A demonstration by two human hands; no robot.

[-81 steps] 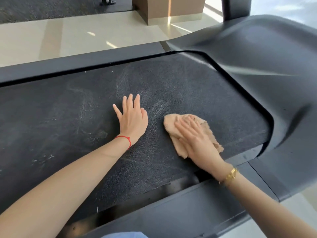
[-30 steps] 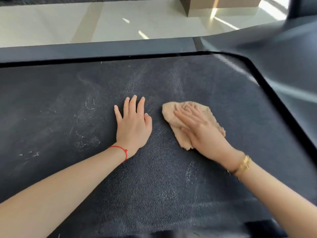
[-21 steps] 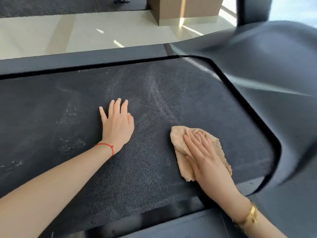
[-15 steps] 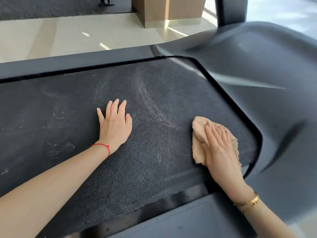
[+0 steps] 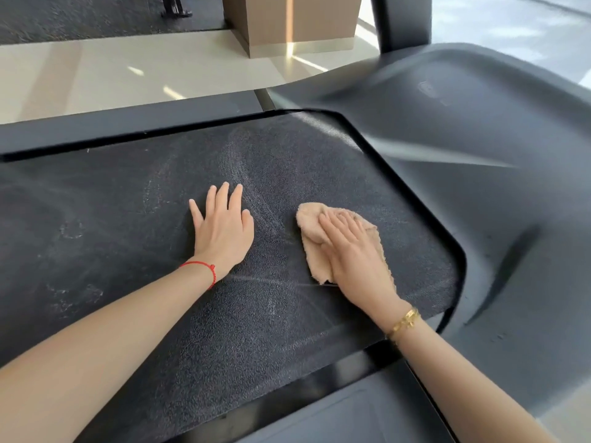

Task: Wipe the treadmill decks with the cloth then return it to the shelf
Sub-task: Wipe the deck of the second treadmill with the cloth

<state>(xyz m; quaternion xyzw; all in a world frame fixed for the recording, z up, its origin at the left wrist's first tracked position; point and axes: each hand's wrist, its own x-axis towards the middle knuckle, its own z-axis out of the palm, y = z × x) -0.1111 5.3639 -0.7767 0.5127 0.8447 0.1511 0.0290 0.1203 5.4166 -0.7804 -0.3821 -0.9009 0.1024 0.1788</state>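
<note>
The dark textured treadmill deck (image 5: pixel 134 238) fills most of the view, marked with pale dusty smears. A crumpled beige cloth (image 5: pixel 311 233) lies on the deck right of centre. My right hand (image 5: pixel 355 260) presses flat on the cloth with straight fingers, a gold bracelet on its wrist. My left hand (image 5: pixel 222 230) rests palm down on the bare deck just left of the cloth, fingers spread, a red string on its wrist.
The treadmill's smooth black motor cover (image 5: pixel 479 148) rises to the right, with an upright post (image 5: pixel 403 20) behind it. A black side rail (image 5: pixel 121 123) runs along the far edge. Beyond it lie pale floor tiles and a wooden-clad column base (image 5: pixel 291 24).
My right hand slid the cloth from the deck's right end back to the left, closer to my left hand. My left hand stayed flat on the deck.
</note>
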